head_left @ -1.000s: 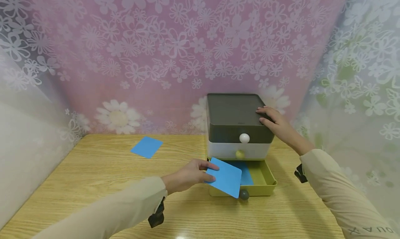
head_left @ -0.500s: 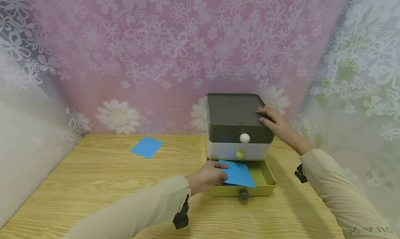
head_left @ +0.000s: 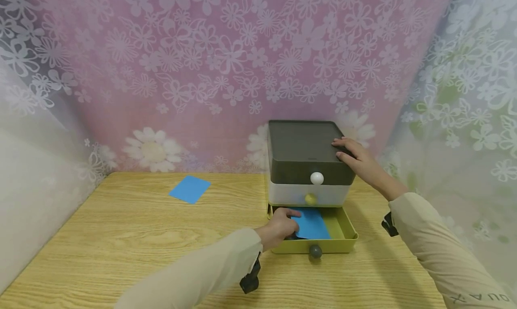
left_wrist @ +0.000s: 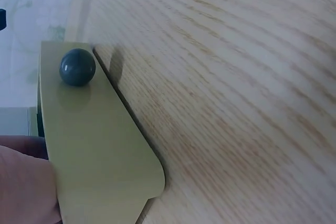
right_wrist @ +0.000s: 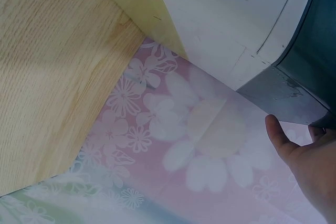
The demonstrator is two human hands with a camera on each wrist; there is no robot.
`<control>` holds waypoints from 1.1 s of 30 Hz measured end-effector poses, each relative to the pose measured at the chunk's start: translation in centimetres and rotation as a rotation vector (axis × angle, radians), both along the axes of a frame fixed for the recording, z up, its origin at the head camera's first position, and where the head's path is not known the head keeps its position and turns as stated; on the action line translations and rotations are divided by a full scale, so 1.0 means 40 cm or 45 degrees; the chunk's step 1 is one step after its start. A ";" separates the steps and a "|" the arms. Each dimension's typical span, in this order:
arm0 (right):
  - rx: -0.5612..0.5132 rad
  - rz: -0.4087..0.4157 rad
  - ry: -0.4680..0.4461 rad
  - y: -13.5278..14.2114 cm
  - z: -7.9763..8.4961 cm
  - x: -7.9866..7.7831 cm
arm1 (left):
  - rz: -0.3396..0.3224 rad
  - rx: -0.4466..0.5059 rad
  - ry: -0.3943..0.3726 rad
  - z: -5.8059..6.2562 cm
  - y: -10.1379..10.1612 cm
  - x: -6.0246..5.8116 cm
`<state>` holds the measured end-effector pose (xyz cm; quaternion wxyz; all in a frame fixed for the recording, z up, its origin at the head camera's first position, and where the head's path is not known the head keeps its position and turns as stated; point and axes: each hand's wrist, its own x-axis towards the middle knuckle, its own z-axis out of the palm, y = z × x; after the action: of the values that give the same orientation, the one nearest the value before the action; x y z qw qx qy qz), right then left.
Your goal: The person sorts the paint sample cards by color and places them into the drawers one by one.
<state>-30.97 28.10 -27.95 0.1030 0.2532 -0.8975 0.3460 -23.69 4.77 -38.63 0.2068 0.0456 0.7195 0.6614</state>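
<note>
A small drawer cabinet [head_left: 311,143] has a dark grey top tier, a white middle tier and a yellow-green bottom drawer [head_left: 343,246] pulled out. Inside that drawer lies a square blue card [head_left: 313,226]. My left hand [head_left: 280,228] reaches over the drawer's front left part and pinches the card's left edge. In the left wrist view, part of the left hand [left_wrist: 26,184] shows behind the drawer front with its dark grey knob [left_wrist: 77,67]; the card is hidden there. My right hand [head_left: 357,158] rests on the right edge of the cabinet's top, fingers extended.
Another blue square card [head_left: 190,189] lies on the wooden table [head_left: 161,237], toward the back left. A white knob [head_left: 317,178] and a yellow-green knob [head_left: 310,199] stick out above the pulled-out drawer. Flowered curtains hang behind the table and on the right.
My left hand has moved right and carried the blue card from above the drawer front down into the drawer, where it now lies nearly flat. The right hand has stayed in place.
</note>
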 end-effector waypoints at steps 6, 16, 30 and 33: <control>0.011 -0.004 0.012 -0.001 0.005 0.001 | -0.032 -0.032 -0.034 0.004 0.006 -0.007; 0.020 -0.002 0.015 0.000 0.002 0.000 | -0.125 -0.121 -0.032 0.024 0.001 -0.001; 0.025 -0.014 0.038 -0.002 0.000 0.000 | -0.107 -0.208 -0.027 0.054 -0.015 0.013; 0.025 -0.012 0.047 -0.002 0.000 0.001 | -0.108 -0.205 0.009 0.065 -0.024 0.020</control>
<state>-30.95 28.00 -27.96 0.1186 0.2562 -0.9000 0.3320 -22.89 3.80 -36.04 0.2352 0.0615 0.7685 0.5919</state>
